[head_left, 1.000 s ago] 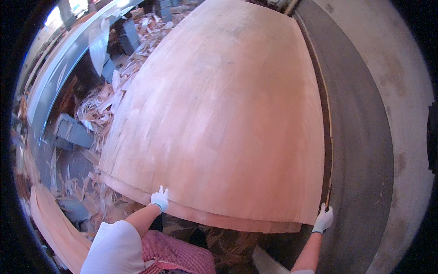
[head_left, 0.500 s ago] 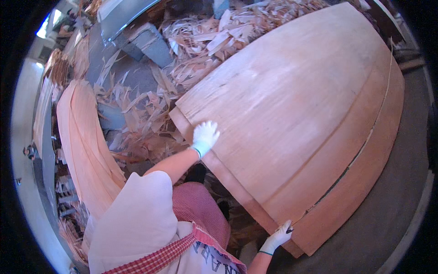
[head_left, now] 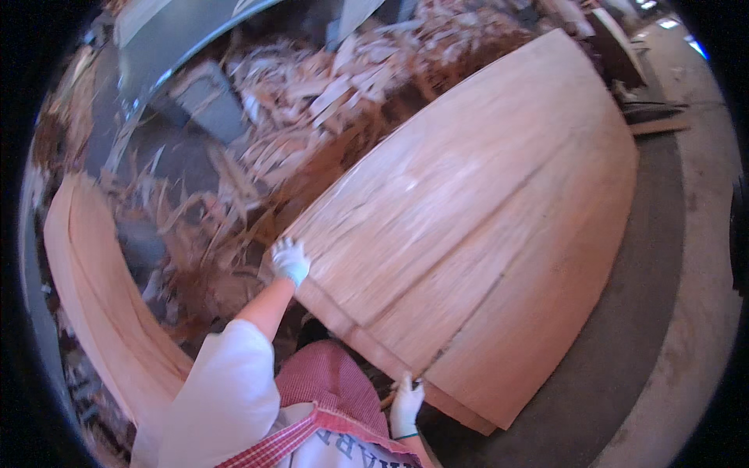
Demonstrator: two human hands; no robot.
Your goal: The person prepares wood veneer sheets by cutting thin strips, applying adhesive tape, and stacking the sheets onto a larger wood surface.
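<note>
Wide wood sheet (head_left: 445,226) handled from its near edge

The sheet lies in front of you, slanting away to the upper right, on top of a lower layer (head_left: 331,312) that juts out along the near side. Your left hand (head_left: 290,261) is at the near left corner, fingers spread over the edge; no firm grip shows. Your right hand (head_left: 406,407) is farther along that edge with its fingers curled, just beside the spot where a dark line runs up the sheet. Blur hides whether it grips the edge or something small. Scraps (head_left: 312,109) lie heaped along the far left side, and a curved bundle (head_left: 101,288) lies to your left.

The step in hand looks like setting the sheet's lie over the layer below. The next move seems to call for both hands acting evenly, so the thin edge neither skews nor splits.
</note>
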